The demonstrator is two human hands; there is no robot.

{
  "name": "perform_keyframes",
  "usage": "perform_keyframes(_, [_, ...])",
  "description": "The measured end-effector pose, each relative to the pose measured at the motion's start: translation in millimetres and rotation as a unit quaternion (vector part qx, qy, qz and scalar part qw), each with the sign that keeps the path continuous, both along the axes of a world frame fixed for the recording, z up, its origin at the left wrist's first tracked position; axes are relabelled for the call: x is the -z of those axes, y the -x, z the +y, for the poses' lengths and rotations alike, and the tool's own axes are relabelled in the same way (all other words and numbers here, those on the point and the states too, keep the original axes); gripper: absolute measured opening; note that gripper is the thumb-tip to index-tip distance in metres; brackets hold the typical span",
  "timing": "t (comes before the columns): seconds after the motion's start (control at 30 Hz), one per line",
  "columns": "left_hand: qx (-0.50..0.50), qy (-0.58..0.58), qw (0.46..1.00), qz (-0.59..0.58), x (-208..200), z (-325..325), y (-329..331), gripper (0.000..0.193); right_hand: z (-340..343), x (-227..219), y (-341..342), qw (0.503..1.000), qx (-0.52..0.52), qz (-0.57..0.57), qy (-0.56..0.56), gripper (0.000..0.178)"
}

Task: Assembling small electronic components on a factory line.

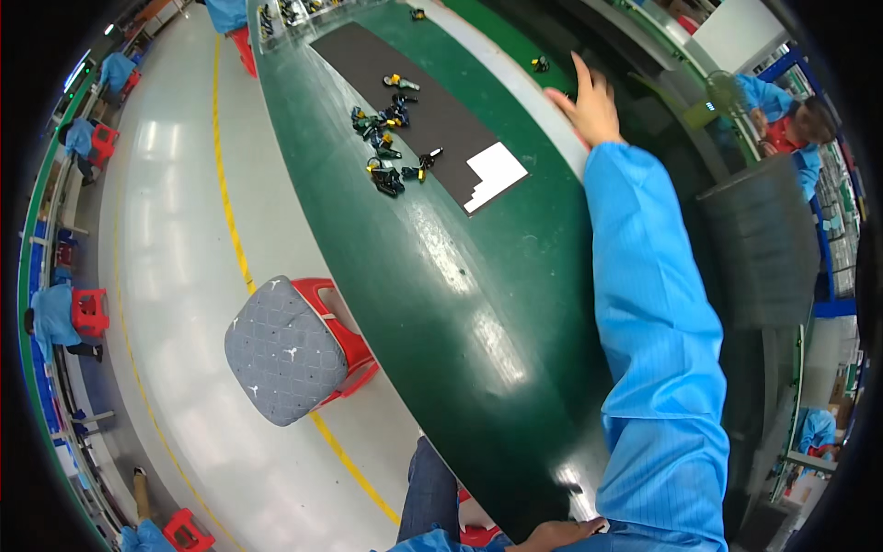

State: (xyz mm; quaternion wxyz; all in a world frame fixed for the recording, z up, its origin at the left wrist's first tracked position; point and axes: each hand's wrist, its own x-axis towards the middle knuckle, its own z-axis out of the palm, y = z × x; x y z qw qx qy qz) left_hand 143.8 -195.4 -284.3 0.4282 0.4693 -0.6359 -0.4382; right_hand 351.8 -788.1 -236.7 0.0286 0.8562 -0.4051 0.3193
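Note:
My right hand (593, 109) reaches out over the table's far right rim, fingers apart and holding nothing. Just beyond its fingertips, a small black-and-yellow part (540, 63) lies on the green strip. My left hand (555, 534) is low at the bottom edge, partly cut off, its fingers together beside a small white bit; what they hold is not clear. Several small dark parts with yellow pieces (394, 115) lie in a loose cluster, partly on a black sheet (405, 69) and partly on the green table (405, 267). A white stepped-edge patch (497, 175) shows at the sheet's near end.
A clear tray (294, 20) with more small parts stands at the far end. Left of the table is a red stool (345, 345) with a grey cushion (285, 350). A dark blurred surface runs along the right. People in blue sit at benches both sides, near a small fan (725, 90).

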Motion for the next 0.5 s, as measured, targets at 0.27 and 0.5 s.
perform_keyframes(0.27, [-0.052, -0.019, 0.998, -0.011, -10.1, -28.6, -19.5, 0.040, -25.6, -7.6, -40.5, 0.989, -0.029, 0.125, 0.069, 0.023])
perform_keyframes(0.5, [-0.078, 0.007, 0.997, -0.024, -57.4, -32.1, -33.0, 0.040, 19.3, -32.9, 24.3, 0.995, 0.054, 0.023, -0.078, 0.029])
